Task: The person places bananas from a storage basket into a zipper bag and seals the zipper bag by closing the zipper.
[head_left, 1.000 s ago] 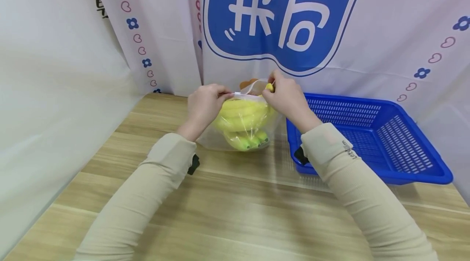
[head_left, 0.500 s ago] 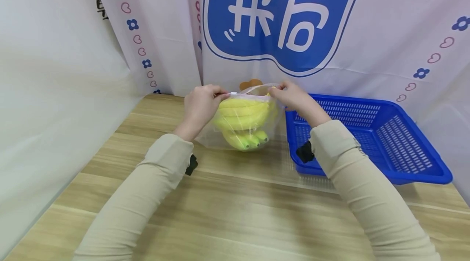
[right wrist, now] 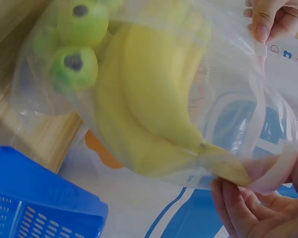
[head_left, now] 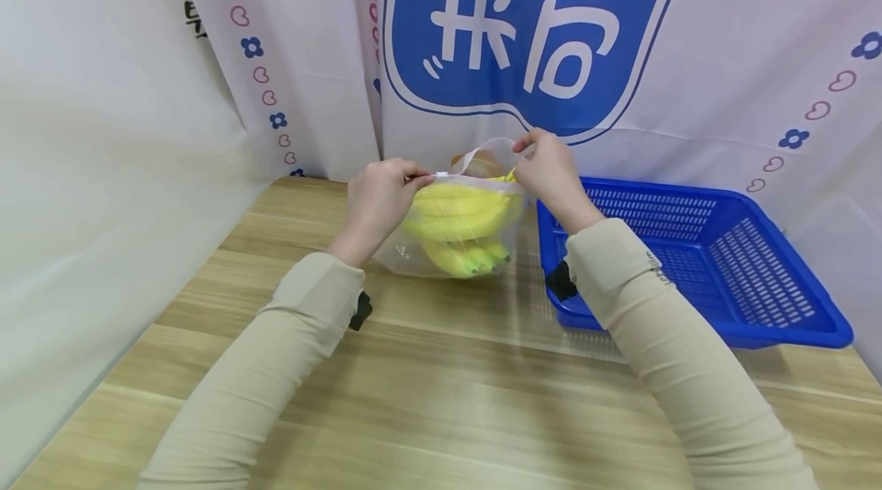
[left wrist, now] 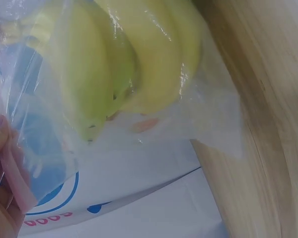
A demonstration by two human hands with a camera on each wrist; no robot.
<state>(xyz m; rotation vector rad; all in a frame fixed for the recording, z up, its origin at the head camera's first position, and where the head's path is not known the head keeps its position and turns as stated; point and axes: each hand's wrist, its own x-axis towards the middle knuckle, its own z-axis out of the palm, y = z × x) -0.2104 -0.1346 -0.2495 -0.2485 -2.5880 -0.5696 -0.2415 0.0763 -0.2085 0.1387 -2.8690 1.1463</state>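
A bunch of bananas [head_left: 458, 222] sits inside a clear zip bag [head_left: 400, 256], stem end toward the upper right. My left hand [head_left: 380, 199] pinches the left end of the bag's mouth, beside a white slider [head_left: 442, 174]. At the right end of the mouth, my right hand [head_left: 551, 172] grips the bag's edge close to the banana stem [right wrist: 226, 166]. The mouth gapes on that side, its back rim [head_left: 492, 142] arching up. In the right wrist view, thumb and fingers close around the pale rim at the stem. Dark-tipped green banana ends [right wrist: 75, 69] point downward in the bag.
A blue plastic basket [head_left: 779, 333] with slotted sides stands on the wooden table [head_left: 413, 398], right of the bag and partly behind the right forearm. A white printed cloth [head_left: 324, 76] with a blue emblem hangs right behind the bag.
The right hand dipped outward to the right, then rose again along the bag's edge. The back rim now arches higher and the bananas have shifted slightly right. The left hand has barely moved.
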